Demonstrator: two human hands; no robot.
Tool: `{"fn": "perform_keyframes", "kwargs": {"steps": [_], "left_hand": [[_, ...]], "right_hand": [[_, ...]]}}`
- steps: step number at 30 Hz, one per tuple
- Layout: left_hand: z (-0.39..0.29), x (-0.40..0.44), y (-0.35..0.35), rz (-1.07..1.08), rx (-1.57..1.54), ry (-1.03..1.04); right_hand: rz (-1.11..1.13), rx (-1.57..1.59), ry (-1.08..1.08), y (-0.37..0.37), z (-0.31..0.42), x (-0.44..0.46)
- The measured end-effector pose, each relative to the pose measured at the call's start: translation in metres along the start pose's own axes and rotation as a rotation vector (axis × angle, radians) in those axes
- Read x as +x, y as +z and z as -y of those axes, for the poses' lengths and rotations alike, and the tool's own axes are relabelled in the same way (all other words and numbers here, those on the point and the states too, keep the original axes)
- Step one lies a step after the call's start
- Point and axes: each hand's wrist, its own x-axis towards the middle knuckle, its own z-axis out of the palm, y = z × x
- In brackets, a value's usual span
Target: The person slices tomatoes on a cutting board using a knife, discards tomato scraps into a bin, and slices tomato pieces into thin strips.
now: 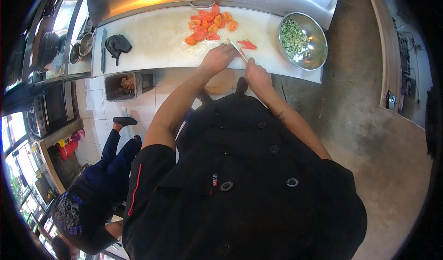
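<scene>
Knife (237,49): clasped in right hand (259,75); likely light, stiff, best held by the handle. Tomato pieces (201,32): just beyond left hand (219,58); probably soft, slippery, best pinched skin-side. Left hand: bent near knife, hold unclear. Red strips (248,44): just beyond right hand.

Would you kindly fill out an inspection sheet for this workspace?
Surface: long white cutting board, wet-looking near the tomatoes.
Job's things: cut tomatoes piled mid-board; red strips near the knife; metal bowl of chopped green pieces at the right end.
Clutter: second knife and crumpled black item at the left end.
Hands: right hand grips the knife; left hand beside the blade, hold unclear.
Cables: thin dark line below the board, possibly a cable.
Surroundings: bin and another person leftward.
</scene>
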Motion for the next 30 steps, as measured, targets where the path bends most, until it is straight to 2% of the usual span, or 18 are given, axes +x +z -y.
{"fn": "perform_keyframes", "kwargs": {"steps": [2,5,18,21,26,30], "left_hand": [[0.004,-0.002,0.005,0.01,0.02,-0.005],[0.001,-0.002,0.007,-0.006,0.033,-0.007],[-0.003,0.0,0.006,-0.057,0.023,-0.022],[0.003,0.0,0.01,-0.002,0.034,-0.02],[-0.004,-0.002,0.001,-0.024,0.031,-0.018],[-0.005,-0.001,0.006,-0.035,0.039,-0.066]], "right_hand": [[-0.049,0.186,-0.08,0.003,-0.009,0.011],[-0.108,0.248,-0.165,0.001,-0.011,0.015],[-0.034,0.222,-0.049,0.013,0.0,0.01],[-0.057,0.221,-0.027,0.014,0.006,0.011],[-0.041,0.119,-0.064,0.02,-0.014,0.001],[-0.053,0.169,-0.13,0.012,-0.019,0.024]]}}
